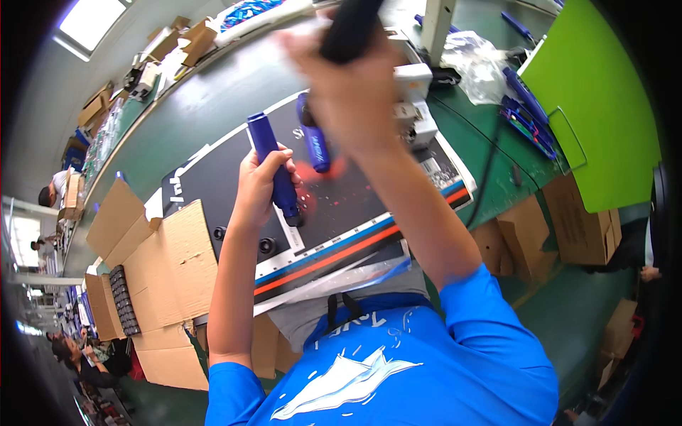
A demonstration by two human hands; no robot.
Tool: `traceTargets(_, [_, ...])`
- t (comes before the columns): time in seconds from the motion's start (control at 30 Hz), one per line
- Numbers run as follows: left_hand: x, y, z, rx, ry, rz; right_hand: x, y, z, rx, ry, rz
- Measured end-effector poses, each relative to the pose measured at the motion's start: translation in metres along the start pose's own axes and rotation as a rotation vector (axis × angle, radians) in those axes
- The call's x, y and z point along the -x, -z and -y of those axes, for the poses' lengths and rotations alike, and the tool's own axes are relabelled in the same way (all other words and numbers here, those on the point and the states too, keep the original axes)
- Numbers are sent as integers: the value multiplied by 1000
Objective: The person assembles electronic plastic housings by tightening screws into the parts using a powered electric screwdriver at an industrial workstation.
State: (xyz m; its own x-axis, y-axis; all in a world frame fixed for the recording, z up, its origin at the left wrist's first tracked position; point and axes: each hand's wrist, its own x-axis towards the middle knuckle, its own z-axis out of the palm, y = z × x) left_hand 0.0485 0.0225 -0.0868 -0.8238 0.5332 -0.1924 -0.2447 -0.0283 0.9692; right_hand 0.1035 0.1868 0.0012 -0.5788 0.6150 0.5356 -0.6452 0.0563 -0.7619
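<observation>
My left hand (261,177) is closed around a blue cylindrical tool housing (273,167). The housing is held tilted over a dark printed mat (213,181), its dark lower end near the mat's front part. High at the top of the view, my right hand (355,85) is smeared by motion. Its fingers wrap round a thick black cylindrical tool (352,32), whose exact kind the blur hides. Between my hands, a second blue tool body (315,142) lies on the mat. Beside my left forearm are two small black rings (266,246).
An open cardboard box (170,270) with black parts stands at the left. White blocky devices (419,124) sit at the mat's right edge. Farther right are clear plastic bags (472,64), blue tools (529,106), a black cable (490,167) and a green panel (604,106). Other people are in the left background.
</observation>
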Motion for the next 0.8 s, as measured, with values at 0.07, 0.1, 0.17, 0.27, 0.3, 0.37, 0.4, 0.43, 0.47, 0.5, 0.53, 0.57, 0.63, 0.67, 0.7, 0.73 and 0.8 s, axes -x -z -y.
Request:
traceTargets(0.07, [-9, 12, -9, -51, 78, 43, 22, 41, 35, -292, -99, -148])
traceTargets(0.1, [-14, 8, -21, -36, 127, 45, 32, 77, 37, -526, -20, -68])
traceTargets(0.17, [-35, 17, -42, 23, 241, 14, 71, 119, 55, -609, -43, -46])
traceTargets(0.27, [-93, 65, -63, 185, 385, -26, 129, 151, 62, -591, -136, -224])
traceTargets(0.3, [-115, 78, -69, 29, 297, -61, 144, 160, 64, -579, -183, -238])
traceTargets(0.37, [-151, 100, -62, -263, 140, -201, 165, 174, 70, -554, -264, -258])
traceTargets(0.4, [-167, 106, -57, -396, 64, -307, 173, 178, 71, -544, -297, -263])
traceTargets(0.43, [-177, 105, -50, -610, 4, -408, 180, 182, 70, -520, -304, -288])
traceTargets(0.47, [-187, 128, -44, -735, -110, -478, 185, 183, 69, -525, -280, -290])
traceTargets(0.5, [-193, 152, -34, -773, -222, -491, 189, 182, 68, -503, -308, -262])
traceTargets(0.53, [-196, 180, -29, -874, -237, -494, 191, 181, 68, -488, -342, -226])
traceTargets(0.57, [-198, 149, -22, -1162, -105, -445, 194, 187, 69, -461, -327, -239])
traceTargets(0.63, [-174, 88, -6, -1610, -180, -352, 197, 193, 74, -421, -305, -268])
traceTargets(0.67, [-157, 52, 0, -1830, -265, -380, 200, 196, 80, -396, -303, -282])
traceTargets(0.7, [-144, 32, -4, -1820, -503, -214, 200, 198, 86, -341, -305, -321])
traceTargets(0.73, [-131, 10, -7, -1778, -753, -40, 201, 201, 85, -339, -273, -302])
traceTargets(0.8, [-97, -15, -21, -1604, -954, 437, 195, 200, 72, -339, -299, -280])
